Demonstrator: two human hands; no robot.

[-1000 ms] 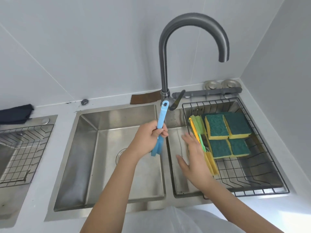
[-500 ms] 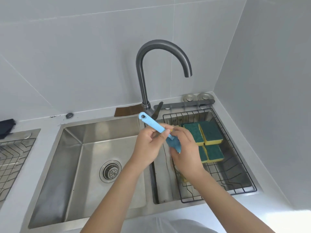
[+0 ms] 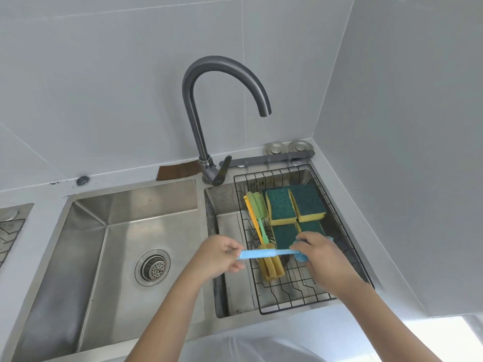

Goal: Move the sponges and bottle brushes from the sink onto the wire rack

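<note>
Blue brush point(image 3: 264, 253): held level over wire rack point(image 3: 347, 246), lower right of frame. Left hand point(image 3: 218, 257) pinches handle end; right hand point(image 3: 317, 253) grips head. Sponges point(image 3: 295, 205), two brushes point(image 3: 257, 218) on rack.

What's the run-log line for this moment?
both hands: left hand, right hand | blue brush held level | over wire rack | unreleased

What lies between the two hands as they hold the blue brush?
In the head view, the blue brush handle spans from left hand to right hand; beneath it lies the yellow brush on the wire rack.
</note>
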